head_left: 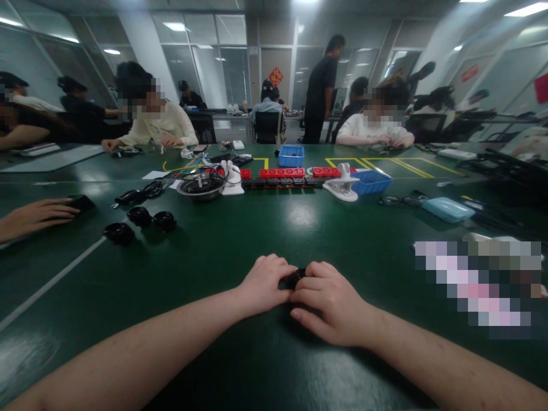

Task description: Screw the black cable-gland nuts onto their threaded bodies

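Observation:
My left hand (266,285) and my right hand (329,299) meet low over the green table, in front of me. Between them is a small glossy black part (294,278), mostly covered by my fingers, so its kind cannot be made out. The left thumb and fingers close on its left side. From the right, my other hand curls its fingers over it, with the thumb lower down near the tabletop. To the left lie three black cup-shaped parts, one in front (120,233), one behind (139,216) and one to the right (165,221).
Across the green table (205,245) stand a metal bowl (201,191), red power strips (281,172), a white clip stand (342,187) and blue bins (291,155). A co-worker's hand (43,218) rests at the left. A light-blue case (447,209) lies right. People sit opposite.

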Motion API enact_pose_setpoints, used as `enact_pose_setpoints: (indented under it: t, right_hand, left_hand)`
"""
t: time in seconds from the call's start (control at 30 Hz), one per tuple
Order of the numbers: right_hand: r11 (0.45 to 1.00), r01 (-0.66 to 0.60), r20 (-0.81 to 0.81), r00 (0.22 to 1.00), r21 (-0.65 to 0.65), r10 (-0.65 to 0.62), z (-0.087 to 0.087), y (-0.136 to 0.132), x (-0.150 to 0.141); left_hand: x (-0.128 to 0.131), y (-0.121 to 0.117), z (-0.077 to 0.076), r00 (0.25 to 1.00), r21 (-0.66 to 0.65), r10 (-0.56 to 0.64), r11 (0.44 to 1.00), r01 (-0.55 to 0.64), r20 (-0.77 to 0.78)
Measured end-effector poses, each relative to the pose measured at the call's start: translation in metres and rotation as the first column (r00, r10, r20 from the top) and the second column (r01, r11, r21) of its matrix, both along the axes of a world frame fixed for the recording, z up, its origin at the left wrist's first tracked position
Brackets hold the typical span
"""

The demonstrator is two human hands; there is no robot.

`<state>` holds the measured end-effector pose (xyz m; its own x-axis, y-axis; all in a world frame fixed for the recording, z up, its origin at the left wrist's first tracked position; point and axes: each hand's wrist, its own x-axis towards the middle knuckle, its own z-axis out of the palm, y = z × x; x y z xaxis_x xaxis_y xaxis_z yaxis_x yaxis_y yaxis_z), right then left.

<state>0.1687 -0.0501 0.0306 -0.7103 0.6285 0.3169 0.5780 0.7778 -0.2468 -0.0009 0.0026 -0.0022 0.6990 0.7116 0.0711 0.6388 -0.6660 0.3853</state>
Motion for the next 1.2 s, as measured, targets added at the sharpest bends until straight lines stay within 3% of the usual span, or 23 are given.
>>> enact_pose_setpoints:
  t: [0.4, 0.83, 1.2]
  right_hand:
    - [0.992, 0.121, 0.057, 0.991, 0.028, -0.122, 0.001, 0.011, 0.014]
    - [0.973, 0.189, -0.040, 0.980, -0.131, -0.196, -0.015, 0.030, 0.022]
    - [0.968, 0.191, -0.101, 0.973, -0.165, -0.210, -0.008, 0.022, 0.020]
  left_hand:
    - [-0.001, 0.003, -0.002, 0.999, -0.005, -0.022, 1.000, 0.022, 0.028]
    - [-0.001, 0.001, 0.003, 0.999, -0.026, -0.034, 0.999, 0.034, 0.010]
    - [-0.002, 0.001, 0.001, 0.998, -0.010, -0.046, 0.999, 0.046, 0.035]
